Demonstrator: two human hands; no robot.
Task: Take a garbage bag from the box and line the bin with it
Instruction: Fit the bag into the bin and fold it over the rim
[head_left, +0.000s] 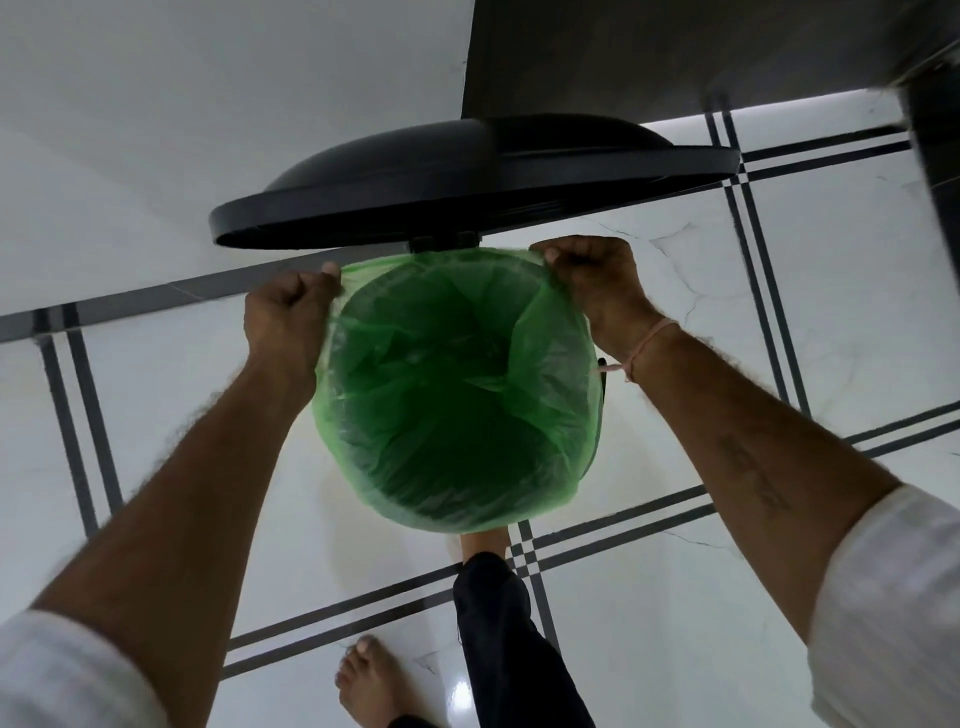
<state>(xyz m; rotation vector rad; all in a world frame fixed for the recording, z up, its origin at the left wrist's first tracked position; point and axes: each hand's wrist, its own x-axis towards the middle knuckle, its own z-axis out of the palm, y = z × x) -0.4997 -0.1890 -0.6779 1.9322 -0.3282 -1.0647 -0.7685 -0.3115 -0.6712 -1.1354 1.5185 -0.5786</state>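
A green garbage bag (457, 395) fills the round bin below me, its mouth folded out over the rim all the way round. The bin's black lid (467, 182) stands raised behind it. My left hand (288, 317) pinches the bag's edge at the far left of the rim. At the far right of the rim my right hand (597, 280) grips the bag's edge in a fist. A sliver of the black bin wall (602, 384) shows on the right. No box is in view.
White floor tiles with dark double lines (675, 525) surround the bin. My bare left foot (374, 686) stands near the bottom; my other leg in dark trousers (498, 613) reaches under the bin's front. A dark cabinet (623, 52) rises behind the lid.
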